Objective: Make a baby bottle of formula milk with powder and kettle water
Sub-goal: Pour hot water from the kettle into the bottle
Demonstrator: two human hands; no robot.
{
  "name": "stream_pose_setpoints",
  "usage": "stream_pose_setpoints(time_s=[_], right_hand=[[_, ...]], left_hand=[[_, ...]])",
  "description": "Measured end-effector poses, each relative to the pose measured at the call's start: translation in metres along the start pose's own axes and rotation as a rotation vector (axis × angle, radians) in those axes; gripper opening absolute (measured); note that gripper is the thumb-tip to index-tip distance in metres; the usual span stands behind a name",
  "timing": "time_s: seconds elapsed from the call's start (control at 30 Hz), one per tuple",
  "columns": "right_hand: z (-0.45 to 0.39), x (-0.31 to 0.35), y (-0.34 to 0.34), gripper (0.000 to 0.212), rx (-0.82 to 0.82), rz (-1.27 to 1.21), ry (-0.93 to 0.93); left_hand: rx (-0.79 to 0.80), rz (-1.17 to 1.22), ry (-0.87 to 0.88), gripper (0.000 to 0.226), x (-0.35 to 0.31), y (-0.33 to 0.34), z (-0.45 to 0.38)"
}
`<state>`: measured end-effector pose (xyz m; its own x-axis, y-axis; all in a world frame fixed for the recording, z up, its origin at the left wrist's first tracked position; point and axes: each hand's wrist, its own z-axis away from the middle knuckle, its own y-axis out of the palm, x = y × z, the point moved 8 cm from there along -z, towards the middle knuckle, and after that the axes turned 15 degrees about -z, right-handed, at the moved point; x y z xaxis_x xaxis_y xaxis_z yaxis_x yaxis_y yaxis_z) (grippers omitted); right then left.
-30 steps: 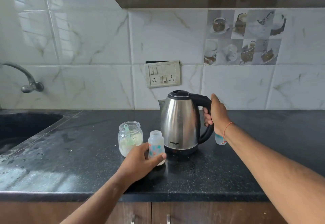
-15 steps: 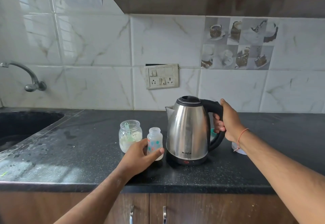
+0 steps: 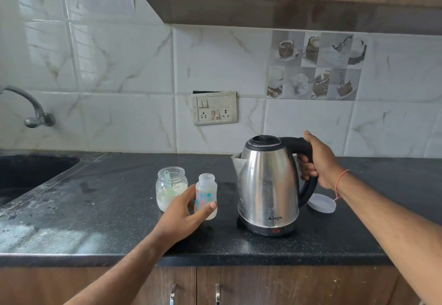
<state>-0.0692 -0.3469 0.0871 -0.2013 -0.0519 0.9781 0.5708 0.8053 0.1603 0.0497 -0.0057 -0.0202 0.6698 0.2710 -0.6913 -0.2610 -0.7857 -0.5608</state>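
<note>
Left hand (image 3: 181,213) on bottle (image 3: 206,196) — right hand (image 3: 318,161) on kettle (image 3: 267,185)

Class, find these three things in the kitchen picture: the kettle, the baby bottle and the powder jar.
kettle (image 3: 267,185), head view, on its steel body.
baby bottle (image 3: 206,191), head view, on its printed side.
powder jar (image 3: 171,180), head view, on its glass wall.

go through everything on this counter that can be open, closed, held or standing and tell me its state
baby bottle: upright, uncapped, held by left hand
kettle: upright on counter, lid shut, handle gripped by right hand
powder jar: open, scoop inside
white lid: lying flat beside kettle
tap: no water seen running
</note>
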Motion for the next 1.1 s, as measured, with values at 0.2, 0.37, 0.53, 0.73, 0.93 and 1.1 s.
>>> stream_pose_setpoints(time_s=[0.2,0.37,0.53,0.73,0.93,1.1], right_hand=[[0.007,0.018,0.017,0.078,0.006,0.088,-0.069],[0.008,0.025,0.028,0.077,0.015,0.149,-0.084],[0.005,0.032,0.041,0.073,0.047,0.19,-0.083],[0.004,0.034,0.047,0.066,0.058,0.223,-0.081],[0.007,0.04,0.057,0.063,0.079,0.252,-0.099],[0.008,0.045,0.067,0.062,0.099,0.284,-0.106]], left_hand=[[-0.034,-0.079,0.084,0.034,-0.007,0.001,-0.006],[-0.041,-0.053,0.091,0.034,-0.003,0.001,-0.009],[-0.081,0.087,0.043,0.039,0.003,-0.003,-0.011],[-0.084,0.09,0.016,0.027,0.005,-0.002,-0.012],[-0.079,0.093,-0.004,0.032,0.005,-0.002,-0.011],[-0.075,0.091,-0.004,0.035,0.005,-0.001,-0.011]])
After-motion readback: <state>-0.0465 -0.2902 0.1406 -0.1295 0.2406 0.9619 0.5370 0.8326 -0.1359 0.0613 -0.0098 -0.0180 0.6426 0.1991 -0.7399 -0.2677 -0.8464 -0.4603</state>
